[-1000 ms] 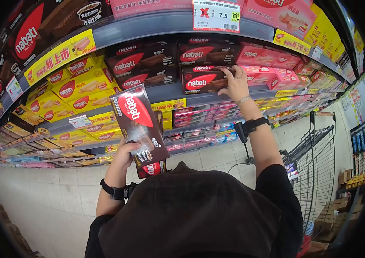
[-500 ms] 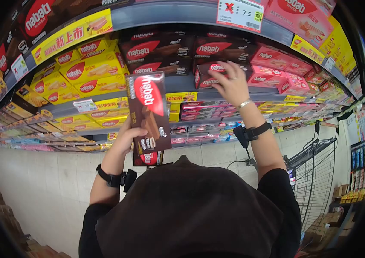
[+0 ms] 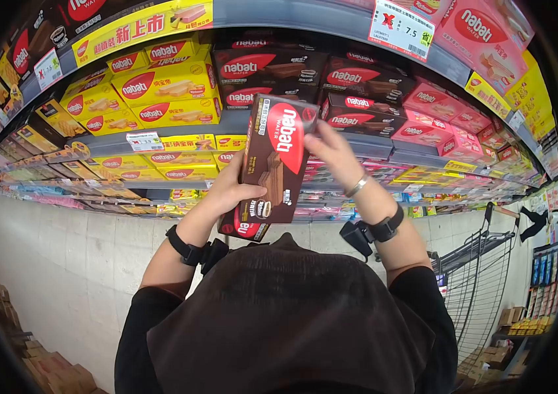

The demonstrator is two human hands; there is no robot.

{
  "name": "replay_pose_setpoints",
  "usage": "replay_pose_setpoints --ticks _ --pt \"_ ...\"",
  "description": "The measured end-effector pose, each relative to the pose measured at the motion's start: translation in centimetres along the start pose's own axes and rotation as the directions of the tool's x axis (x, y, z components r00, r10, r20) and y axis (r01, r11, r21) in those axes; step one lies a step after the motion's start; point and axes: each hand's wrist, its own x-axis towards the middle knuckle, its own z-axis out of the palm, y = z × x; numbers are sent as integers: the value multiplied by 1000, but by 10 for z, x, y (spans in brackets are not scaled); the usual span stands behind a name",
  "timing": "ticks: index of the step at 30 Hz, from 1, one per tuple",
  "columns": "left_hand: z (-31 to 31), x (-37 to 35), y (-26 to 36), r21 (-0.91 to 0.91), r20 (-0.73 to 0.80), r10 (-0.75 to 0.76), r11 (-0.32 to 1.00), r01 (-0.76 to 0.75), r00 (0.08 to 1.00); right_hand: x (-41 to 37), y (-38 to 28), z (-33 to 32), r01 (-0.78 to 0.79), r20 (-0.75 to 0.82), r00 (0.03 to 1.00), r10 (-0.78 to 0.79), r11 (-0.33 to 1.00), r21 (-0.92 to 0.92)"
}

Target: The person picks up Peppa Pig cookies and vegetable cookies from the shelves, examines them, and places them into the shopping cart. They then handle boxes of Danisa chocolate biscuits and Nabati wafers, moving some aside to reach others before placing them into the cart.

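My left hand [image 3: 236, 192] is closed around the lower left side of a dark brown chocolate wafer box [image 3: 280, 164], its thumb on the front. The box stands tilted in front of the shelf. Below it shows the end of a second brown wafer box [image 3: 243, 227], partly hidden by the first; how it is held is hidden. My right hand [image 3: 335, 156], slightly blurred, grips the upper right edge of the front box. Behind it on the shelf sit more brown wafer boxes [image 3: 365, 121].
Yellow wafer boxes [image 3: 167, 85] are stacked to the left on the shelf, pink ones [image 3: 426, 98] to the right. Price tags [image 3: 400, 29] line the shelf edges. A wire shopping cart [image 3: 479, 276] stands at right, and cardboard boxes [image 3: 62, 374] lie at lower left.
My right hand has come away from the brown box on the shelf, down and left to the held box. My left hand has moved right with the boxes. The view has shifted.
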Motion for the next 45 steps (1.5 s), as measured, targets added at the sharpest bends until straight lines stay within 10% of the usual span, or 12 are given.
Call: replay_pose_setpoints --ticks 5,10,12,14,24,29,35,38,40,42,45 --pt "-14 1 -36 55 85 180 981 -185 980 16 -17 24 -66 -52 996 74 989 131" --pt "-33 -22 -50 341 -152 5 939 47 988 58 -70 16 178 81 974 -212 935 307" --pt "-50 -36 -61 326 -214 -5 942 76 977 77 -65 15 284 117 953 -278 958 -33" --pt "-66 -50 -73 283 -265 0 956 78 964 96 -42 16 553 277 830 -484 655 -515" --pt "-79 -83 -66 269 -319 19 961 71 948 107 -1 42 495 457 864 -212 188 -848" --pt "-73 -70 -51 307 -349 117 952 -5 930 106 24 49 453 429 743 -514 -87 -887" --pt "-51 -36 -32 -31 -538 197 967 -253 819 86 12 49 428 219 755 -619 211 -879" --pt "-42 -17 -15 -458 -533 89 805 -376 841 61 14 38 389 107 905 -412 697 -602" --pt "-36 -11 -2 -528 -463 156 742 -413 872 32 5 33 54 157 987 -21 977 -208" --pt "-24 -4 8 -573 -461 183 685 -449 868 9 4 25 -234 305 932 195 967 97" --pt "-4 13 15 -582 -518 231 611 -537 824 -14 -9 33 -208 145 973 178 950 232"
